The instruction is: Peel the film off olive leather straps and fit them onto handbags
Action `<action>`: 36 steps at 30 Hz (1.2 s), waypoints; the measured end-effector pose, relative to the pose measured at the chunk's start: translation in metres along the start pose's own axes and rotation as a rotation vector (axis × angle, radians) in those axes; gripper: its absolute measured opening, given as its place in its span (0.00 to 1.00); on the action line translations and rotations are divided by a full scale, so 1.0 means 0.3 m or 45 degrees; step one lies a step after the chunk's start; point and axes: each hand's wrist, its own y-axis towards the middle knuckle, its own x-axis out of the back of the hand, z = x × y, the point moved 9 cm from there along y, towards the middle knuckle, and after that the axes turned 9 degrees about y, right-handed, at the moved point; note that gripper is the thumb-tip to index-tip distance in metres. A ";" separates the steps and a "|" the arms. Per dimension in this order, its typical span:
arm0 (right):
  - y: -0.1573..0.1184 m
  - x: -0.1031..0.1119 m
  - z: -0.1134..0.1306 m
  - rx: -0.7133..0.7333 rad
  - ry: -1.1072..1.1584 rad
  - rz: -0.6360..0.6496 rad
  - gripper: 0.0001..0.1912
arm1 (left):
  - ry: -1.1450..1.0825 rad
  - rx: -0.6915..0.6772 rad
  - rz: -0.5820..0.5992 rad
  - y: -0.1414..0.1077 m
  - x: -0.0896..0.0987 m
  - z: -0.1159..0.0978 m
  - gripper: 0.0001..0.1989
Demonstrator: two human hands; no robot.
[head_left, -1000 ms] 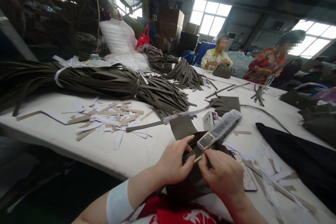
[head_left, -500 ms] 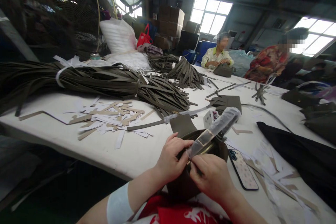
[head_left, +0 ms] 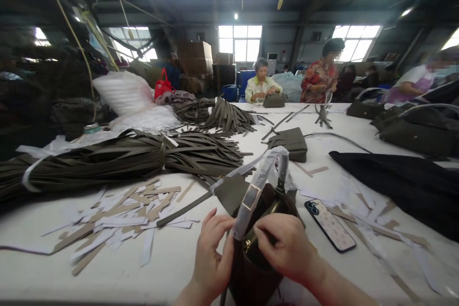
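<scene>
A dark olive handbag [head_left: 256, 267] stands upright in front of me, its top open, with a gold zipper and gold hardware at the near end. Clear film wraps its raised handle [head_left: 267, 167], which carries a gold rectangular buckle [head_left: 251, 197]. My left hand [head_left: 214, 244] grips the bag's left side near the handle base, thumb and fingers on either side of the edge. Over the opening, my right hand [head_left: 283, 244] is closed in a pinch beside the gold hardware; what lies between its fingertips is hidden.
Left lie a long bundle of olive straps [head_left: 118, 158] and scattered paper strips [head_left: 125, 220]. A phone [head_left: 330, 225] rests right of the bag, near black fabric [head_left: 394, 186]. Another olive bag [head_left: 289, 143] sits beyond. Co-workers are across the table, one handling a bag [head_left: 274, 100].
My view has levelled and swung to the right. The right hand has pulled slightly away from the handle base, where both hands met; the left stays at the bag's side.
</scene>
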 end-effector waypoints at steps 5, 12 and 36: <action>-0.009 0.258 -0.207 -0.222 -0.068 -0.642 0.05 | -0.049 0.184 0.002 -0.001 -0.044 0.031 0.20; 0.140 0.243 -0.572 -0.538 0.339 -0.462 0.29 | -0.254 0.386 0.134 0.016 -0.141 0.034 0.17; 0.035 -0.024 -0.511 -0.648 0.581 0.315 0.27 | -0.391 0.550 -0.259 0.044 0.064 0.343 0.21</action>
